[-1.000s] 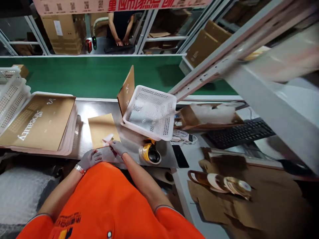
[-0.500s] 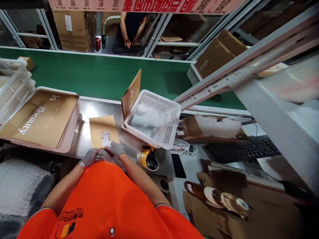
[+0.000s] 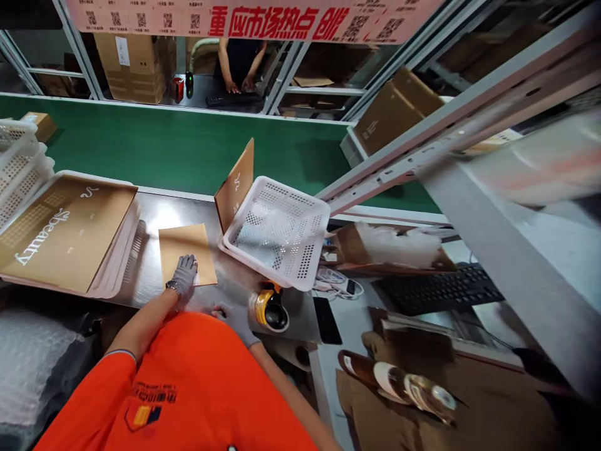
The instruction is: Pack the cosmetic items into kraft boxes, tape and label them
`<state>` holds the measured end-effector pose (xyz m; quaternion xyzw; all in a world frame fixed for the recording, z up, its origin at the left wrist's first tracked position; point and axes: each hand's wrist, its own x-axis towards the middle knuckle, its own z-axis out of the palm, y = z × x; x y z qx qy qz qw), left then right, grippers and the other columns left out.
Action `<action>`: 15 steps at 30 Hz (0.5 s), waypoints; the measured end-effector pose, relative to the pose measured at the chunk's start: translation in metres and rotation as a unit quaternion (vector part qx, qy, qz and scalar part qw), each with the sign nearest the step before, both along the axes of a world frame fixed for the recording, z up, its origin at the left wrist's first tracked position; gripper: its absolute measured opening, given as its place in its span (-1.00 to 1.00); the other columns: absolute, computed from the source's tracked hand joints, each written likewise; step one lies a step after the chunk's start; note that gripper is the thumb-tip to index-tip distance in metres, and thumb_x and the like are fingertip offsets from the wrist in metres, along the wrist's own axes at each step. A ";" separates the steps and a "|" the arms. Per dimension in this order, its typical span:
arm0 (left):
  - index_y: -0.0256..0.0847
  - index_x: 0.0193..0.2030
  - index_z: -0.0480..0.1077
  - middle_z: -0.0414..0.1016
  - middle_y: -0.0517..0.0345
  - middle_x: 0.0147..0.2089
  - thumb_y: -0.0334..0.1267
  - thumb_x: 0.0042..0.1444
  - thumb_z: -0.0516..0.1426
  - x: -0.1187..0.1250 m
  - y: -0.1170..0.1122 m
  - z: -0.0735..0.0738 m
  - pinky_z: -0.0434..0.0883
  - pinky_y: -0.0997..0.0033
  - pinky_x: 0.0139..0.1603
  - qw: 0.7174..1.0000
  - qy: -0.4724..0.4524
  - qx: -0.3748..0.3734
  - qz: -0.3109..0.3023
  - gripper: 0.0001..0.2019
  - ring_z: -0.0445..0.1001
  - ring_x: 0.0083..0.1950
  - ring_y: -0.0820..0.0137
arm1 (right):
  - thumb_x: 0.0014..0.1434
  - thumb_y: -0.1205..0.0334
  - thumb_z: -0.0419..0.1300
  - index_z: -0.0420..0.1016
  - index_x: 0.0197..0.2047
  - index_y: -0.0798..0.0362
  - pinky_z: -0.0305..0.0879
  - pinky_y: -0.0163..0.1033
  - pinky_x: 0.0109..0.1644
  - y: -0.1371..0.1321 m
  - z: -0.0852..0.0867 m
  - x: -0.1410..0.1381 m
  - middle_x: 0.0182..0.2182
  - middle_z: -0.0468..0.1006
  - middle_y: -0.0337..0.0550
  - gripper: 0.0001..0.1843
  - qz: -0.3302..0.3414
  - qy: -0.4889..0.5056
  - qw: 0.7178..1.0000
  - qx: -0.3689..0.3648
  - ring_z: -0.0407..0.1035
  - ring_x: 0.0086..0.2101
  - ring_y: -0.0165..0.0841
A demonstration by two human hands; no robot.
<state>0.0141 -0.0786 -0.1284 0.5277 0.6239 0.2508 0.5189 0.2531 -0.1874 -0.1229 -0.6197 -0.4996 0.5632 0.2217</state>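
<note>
A small brown envelope lies flat on the steel table. My left hand, in a grey glove, presses flat on its near right part, covering the white label stuck there. My right hand, also gloved, rests low at the table's near edge beside my orange shirt, mostly hidden; I cannot tell whether it holds anything. A yellow tape dispenser stands just right of it.
A stack of large brown "beauty" mailers lies at left, white baskets behind. A tilted white basket with a brown card sits right of the envelope. Green conveyor behind; keyboard, phone, tape rolls right. A person works across.
The white label went from my fingers onto the envelope. My left hand moved forward and now presses on it; my right hand drew back to the table's edge.
</note>
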 end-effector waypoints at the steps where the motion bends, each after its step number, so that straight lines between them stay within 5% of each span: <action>1: -0.39 0.42 0.54 0.17 -0.37 0.76 -0.38 0.26 0.25 0.001 0.003 -0.007 -0.28 -0.16 0.82 0.996 0.066 0.026 -0.046 -0.43 -0.14 0.86 -0.01 | 0.00 0.05 0.41 0.58 -0.38 -0.12 0.32 -0.06 -0.17 -0.004 -0.003 0.005 -0.49 0.61 -0.21 -0.84 0.001 -0.005 1.000 -0.001 0.46 -0.34 -0.14; 5: -0.41 0.68 0.32 -0.12 -0.31 0.85 -0.20 0.36 0.23 0.000 0.008 -0.033 -0.43 -0.39 0.80 0.944 0.270 0.093 -0.168 -0.22 -0.33 0.87 -0.24 | 0.07 -0.11 0.31 0.57 -0.26 -0.05 0.38 -0.05 -0.12 -0.015 -0.009 0.019 -0.40 0.67 -0.14 -0.68 0.005 -0.039 0.999 0.002 0.54 -0.29 -0.10; 11: -0.21 0.75 0.26 -0.13 -0.20 0.86 0.19 0.36 0.29 0.002 0.006 -0.054 -0.47 -0.57 0.74 0.895 0.378 0.136 -0.196 -0.07 -0.37 0.84 -0.41 | 0.11 -0.13 0.28 0.54 -0.26 -0.08 0.42 -0.04 -0.13 -0.025 -0.011 0.029 -0.40 0.70 -0.12 -0.70 0.000 -0.071 0.997 0.004 0.60 -0.28 -0.04; 15: -0.23 0.73 0.29 -0.07 -0.27 0.84 0.17 0.46 0.21 0.008 -0.014 -0.060 -0.46 -0.61 0.73 0.876 0.383 0.170 -0.240 -0.16 -0.28 0.84 -0.38 | 0.11 -0.13 0.25 0.55 -0.26 -0.08 0.46 0.00 -0.07 -0.014 -0.020 0.024 -0.40 0.69 -0.12 -0.69 0.012 -0.082 0.997 0.004 0.61 -0.26 -0.02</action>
